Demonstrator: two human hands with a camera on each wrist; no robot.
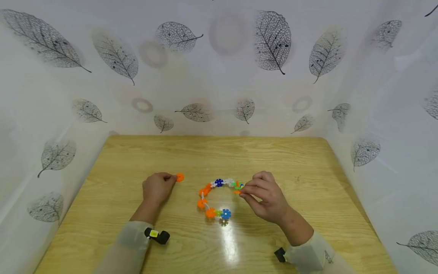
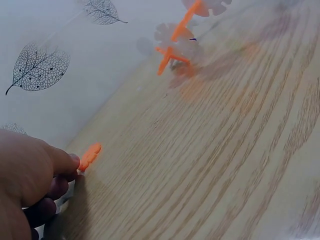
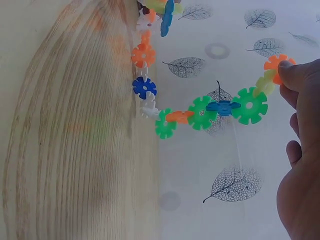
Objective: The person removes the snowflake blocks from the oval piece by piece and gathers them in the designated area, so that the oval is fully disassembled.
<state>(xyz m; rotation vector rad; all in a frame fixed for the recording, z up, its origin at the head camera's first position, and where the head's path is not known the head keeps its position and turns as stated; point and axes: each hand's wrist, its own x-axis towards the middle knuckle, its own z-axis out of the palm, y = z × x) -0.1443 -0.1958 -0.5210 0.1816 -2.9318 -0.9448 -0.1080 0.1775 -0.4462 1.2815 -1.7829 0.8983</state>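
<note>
Pinches a loose orange disc [image 1: 180,177] between the thumb and forefinger of the left hand [image 1: 158,188], left of the chain [image 1: 219,183] and apart from it. Grasps with the right hand [image 1: 265,196], on the right side of the chain, the orange end disc [image 3: 274,65], with the thumb over its face. Curves in an open ring over the wooden table [image 1: 143,152], linking notched, flower-like discs. Runs from the right-hand end of the chain through a pale yellow disc [image 3: 265,82], a green disc [image 3: 251,106] and a blue disc [image 3: 223,107] set crosswise. Reaches a dark blue disc [image 3: 144,88] along the chain's far side, then bends past orange and white pieces to a light blue disc [image 1: 226,214] at the near end of the chain. Cannot tell how much of the chain touches the table. Hangs beyond the chain as a pale, leaf-printed curtain [image 1: 219,83].
</note>
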